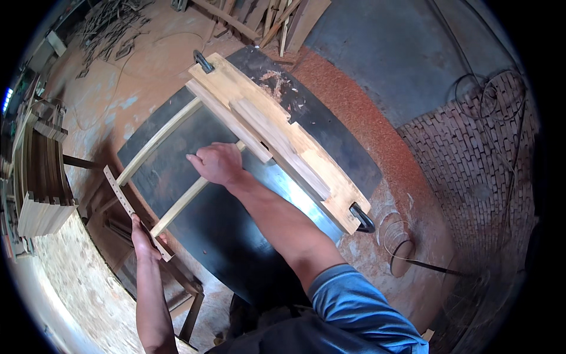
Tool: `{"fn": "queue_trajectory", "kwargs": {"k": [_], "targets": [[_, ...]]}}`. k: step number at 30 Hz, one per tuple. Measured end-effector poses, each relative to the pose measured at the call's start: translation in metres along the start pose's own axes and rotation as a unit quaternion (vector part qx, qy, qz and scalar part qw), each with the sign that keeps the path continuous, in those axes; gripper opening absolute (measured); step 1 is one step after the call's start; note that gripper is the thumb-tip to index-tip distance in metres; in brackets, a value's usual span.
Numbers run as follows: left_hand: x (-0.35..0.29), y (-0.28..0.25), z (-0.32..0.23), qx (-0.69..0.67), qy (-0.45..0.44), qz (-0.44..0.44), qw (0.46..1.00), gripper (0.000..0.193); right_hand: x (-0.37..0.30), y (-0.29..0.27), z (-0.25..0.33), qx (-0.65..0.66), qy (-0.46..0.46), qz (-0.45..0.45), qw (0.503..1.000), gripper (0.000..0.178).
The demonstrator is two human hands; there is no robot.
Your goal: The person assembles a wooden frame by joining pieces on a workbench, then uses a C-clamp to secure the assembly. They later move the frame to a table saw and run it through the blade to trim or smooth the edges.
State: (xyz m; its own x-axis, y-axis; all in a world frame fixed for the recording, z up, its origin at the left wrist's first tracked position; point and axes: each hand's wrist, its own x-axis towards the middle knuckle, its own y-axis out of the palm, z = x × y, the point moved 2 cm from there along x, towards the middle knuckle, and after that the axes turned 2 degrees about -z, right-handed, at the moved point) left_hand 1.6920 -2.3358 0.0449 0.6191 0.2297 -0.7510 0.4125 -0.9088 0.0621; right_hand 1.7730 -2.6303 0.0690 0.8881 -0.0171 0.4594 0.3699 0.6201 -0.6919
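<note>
A pale wooden frame lies over the dark tabletop (221,236). Two slightly curved rails, a far rail (154,143) and a near rail (181,207), run from a thick wooden bar (227,119) toward a narrow strip with small holes (121,196). My left hand (143,239) is closed around the strip's near end, beside the near rail's end. The far rail's end stops close to the strip; whether they touch I cannot tell. My right hand (218,164) is wrapped in a fist round the near rail, close to the bar, hiding part of it.
A wide board (236,85) is held along the table's right side by a far clamp (203,61) and a near clamp (362,218). A loose batten (280,147) rests against it. Shavings (274,85) litter the tabletop. Stacked curved wood pieces (47,177) stand left, bricks (466,147) right.
</note>
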Motion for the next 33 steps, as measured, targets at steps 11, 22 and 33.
{"fn": "queue_trajectory", "kwargs": {"k": [11,22,33], "targets": [[0.035,-0.001,-0.032,0.023,0.019,-0.021,0.999,0.056,0.040,0.019,0.009,-0.032,0.052,0.065,0.996,0.037],[-0.064,-0.076,-0.012,0.053,0.073,-0.041,0.995,0.027,-0.105,-0.057,0.112,0.339,0.255,0.155,0.892,0.045],[-0.253,-0.125,0.254,-0.328,-0.044,-0.047,0.942,0.027,-0.232,-0.078,0.190,0.575,0.261,0.350,0.692,0.035]]}}
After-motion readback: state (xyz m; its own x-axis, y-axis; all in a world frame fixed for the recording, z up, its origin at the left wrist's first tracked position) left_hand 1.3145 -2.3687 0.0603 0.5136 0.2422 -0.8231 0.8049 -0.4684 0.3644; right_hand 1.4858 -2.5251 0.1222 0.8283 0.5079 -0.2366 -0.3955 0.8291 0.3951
